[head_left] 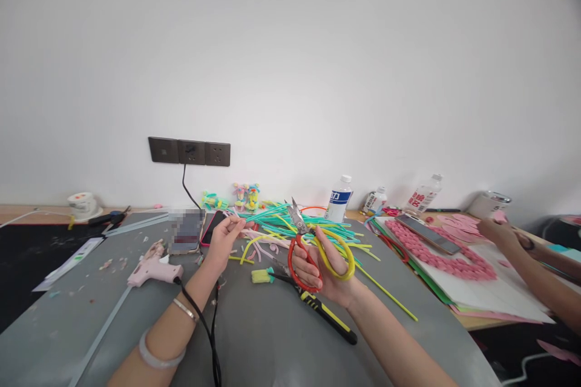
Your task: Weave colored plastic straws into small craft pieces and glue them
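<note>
My right hand (329,269) grips scissors (313,248) with one red and one yellow handle loop, the blades pointing up and slightly apart. My left hand (223,237) pinches a thin pale strip (242,222) near a heap of green, yellow and pink pipe cleaners (290,224). The two hands are a short way apart above the grey table (263,338).
A pink glue gun (152,269) with a black cord lies at the left. A black and yellow tool (318,308) lies below the scissors. Phones (190,230), bottles (339,198) and wall sockets (189,152) stand behind. Another person's arm (526,254) reaches over pink pieces (436,251) at right.
</note>
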Tool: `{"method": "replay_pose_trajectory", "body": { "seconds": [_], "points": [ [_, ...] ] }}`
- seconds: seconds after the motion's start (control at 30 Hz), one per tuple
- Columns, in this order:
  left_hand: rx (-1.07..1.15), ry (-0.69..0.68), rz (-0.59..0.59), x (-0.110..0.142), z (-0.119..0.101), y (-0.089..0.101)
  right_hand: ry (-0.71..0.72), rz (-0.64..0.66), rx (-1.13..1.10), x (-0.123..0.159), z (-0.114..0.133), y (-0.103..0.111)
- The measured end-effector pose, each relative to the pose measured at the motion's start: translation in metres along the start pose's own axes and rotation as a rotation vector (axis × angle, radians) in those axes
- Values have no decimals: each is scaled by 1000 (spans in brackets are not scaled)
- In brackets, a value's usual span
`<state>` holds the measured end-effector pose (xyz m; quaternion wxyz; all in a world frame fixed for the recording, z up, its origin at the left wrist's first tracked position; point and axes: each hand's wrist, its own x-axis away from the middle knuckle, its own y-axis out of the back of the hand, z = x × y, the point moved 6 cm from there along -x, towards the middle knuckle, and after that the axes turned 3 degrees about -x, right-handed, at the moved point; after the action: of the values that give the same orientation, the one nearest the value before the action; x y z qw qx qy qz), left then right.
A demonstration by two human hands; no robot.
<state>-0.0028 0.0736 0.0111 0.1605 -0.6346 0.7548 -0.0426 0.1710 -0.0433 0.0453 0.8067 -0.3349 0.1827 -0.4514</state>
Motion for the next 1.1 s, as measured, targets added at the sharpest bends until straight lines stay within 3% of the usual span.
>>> {"method": "replay_pose_trajectory", "body": {
  "seconds": [1.1],
  "points": [
    [-100, -39, -4, -2, 2, 5, 3, 29, 141, 5, 4, -5]
  ]
}}
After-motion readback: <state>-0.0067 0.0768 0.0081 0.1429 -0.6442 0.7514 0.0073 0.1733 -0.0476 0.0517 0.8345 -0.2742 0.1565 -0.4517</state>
